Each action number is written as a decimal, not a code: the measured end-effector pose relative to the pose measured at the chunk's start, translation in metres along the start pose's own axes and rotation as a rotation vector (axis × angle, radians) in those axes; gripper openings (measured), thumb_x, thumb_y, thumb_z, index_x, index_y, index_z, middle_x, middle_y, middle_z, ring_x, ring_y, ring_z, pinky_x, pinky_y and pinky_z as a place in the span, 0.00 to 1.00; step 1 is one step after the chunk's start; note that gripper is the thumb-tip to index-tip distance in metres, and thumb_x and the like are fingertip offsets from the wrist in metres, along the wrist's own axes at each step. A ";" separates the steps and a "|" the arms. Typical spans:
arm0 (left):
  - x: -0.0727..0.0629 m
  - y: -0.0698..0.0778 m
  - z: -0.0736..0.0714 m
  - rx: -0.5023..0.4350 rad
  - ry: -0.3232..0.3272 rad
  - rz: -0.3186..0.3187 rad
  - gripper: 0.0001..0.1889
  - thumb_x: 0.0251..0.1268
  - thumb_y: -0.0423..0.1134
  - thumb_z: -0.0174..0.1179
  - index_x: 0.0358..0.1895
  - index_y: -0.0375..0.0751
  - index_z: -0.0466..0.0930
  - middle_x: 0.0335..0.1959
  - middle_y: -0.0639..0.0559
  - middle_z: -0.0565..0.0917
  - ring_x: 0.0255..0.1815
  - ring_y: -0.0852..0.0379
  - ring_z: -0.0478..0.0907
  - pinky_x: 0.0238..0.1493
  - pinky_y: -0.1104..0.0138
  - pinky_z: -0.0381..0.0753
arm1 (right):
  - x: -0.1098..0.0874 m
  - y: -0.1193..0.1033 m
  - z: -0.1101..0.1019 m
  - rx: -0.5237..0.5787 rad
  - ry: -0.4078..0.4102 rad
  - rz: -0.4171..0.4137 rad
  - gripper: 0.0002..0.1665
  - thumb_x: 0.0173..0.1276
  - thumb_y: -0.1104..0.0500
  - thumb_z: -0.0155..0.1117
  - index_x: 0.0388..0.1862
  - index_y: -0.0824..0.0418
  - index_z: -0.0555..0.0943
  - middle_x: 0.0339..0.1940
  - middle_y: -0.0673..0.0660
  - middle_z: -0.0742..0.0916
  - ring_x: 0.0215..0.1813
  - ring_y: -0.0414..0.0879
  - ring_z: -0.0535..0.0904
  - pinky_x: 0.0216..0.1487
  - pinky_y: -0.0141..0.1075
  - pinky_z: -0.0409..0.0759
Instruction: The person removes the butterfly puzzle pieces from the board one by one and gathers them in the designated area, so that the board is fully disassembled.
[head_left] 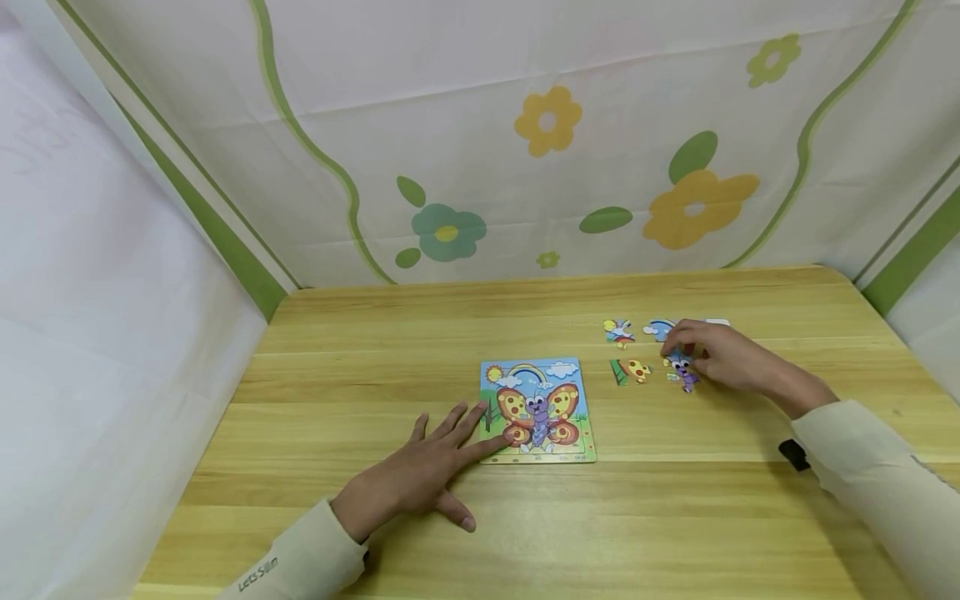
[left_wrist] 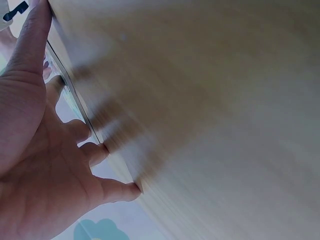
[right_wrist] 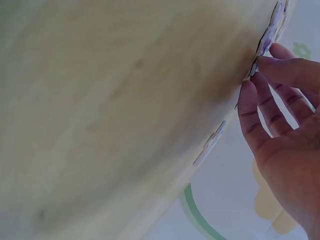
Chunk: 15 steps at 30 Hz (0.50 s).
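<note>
Pale wood table [head_left: 360, 358], running back to a white curtain [head_left: 450, 125] with printed flowers and flanked at left by a white sheet [head_left: 112, 250]. On the wood or just over it, right of centre and well inside the side edges, a purple piece [head_left: 683, 372] with a big-eyed face, pinched between thumb and bent fingers of the right hand [head_left: 723, 357]. Cannot tell whether lifted or resting. Shown nearly edge-on from the right wrist, with thumb near its rim.

Just to the left, a yellow piece [head_left: 636, 371], flat, across a narrow gap. Behind that, nearer the far edge but apart from it, a sun piece [head_left: 618, 331]; next along, a rainbow piece [head_left: 658, 329], partly hidden by the right fingers; beyond, a white piece [head_left: 717, 322], mostly covered.

Farther left, past a strip of wood, a square board [head_left: 543, 412] with a butterfly picture, flat and well short of every table edge. Across its left edge, the left hand [head_left: 427, 471], spread, with fingers straight and gripping nothing; forefinger over the picture's lower left, thumb out over the wood. Broad room toward the left table edge, ample behind the board, less to the right beneath the right sleeve [head_left: 885, 467].
</note>
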<state>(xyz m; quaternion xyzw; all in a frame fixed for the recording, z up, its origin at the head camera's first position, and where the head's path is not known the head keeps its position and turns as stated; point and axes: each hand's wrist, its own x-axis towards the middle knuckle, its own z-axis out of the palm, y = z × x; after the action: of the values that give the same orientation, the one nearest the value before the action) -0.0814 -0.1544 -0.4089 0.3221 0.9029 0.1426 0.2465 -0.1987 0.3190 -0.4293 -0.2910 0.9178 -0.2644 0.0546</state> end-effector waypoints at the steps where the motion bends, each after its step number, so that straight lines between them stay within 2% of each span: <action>1: 0.000 0.000 0.000 0.000 0.000 0.000 0.57 0.50 0.65 0.72 0.85 0.73 0.49 0.89 0.45 0.37 0.89 0.36 0.35 0.75 0.23 0.47 | 0.000 0.000 0.000 0.002 0.001 0.000 0.30 0.57 0.85 0.58 0.47 0.56 0.88 0.53 0.53 0.87 0.47 0.45 0.80 0.44 0.35 0.82; 9: 0.000 0.000 0.000 0.007 0.002 0.000 0.58 0.50 0.66 0.72 0.85 0.73 0.49 0.89 0.45 0.37 0.89 0.35 0.36 0.75 0.23 0.47 | 0.000 -0.001 -0.001 0.004 -0.002 0.006 0.31 0.57 0.85 0.57 0.47 0.56 0.88 0.53 0.53 0.86 0.47 0.45 0.80 0.44 0.34 0.81; 15: 0.000 0.001 0.000 0.006 0.000 0.000 0.58 0.50 0.65 0.72 0.85 0.73 0.49 0.89 0.45 0.37 0.89 0.35 0.36 0.74 0.23 0.47 | 0.003 -0.012 -0.003 -0.017 0.016 0.012 0.28 0.60 0.84 0.59 0.47 0.57 0.88 0.51 0.52 0.86 0.45 0.46 0.80 0.39 0.31 0.78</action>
<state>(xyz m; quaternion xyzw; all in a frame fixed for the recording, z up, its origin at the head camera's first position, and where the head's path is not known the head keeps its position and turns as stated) -0.0813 -0.1541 -0.4082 0.3229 0.9033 0.1398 0.2453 -0.1956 0.3107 -0.4204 -0.2836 0.9222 -0.2588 0.0464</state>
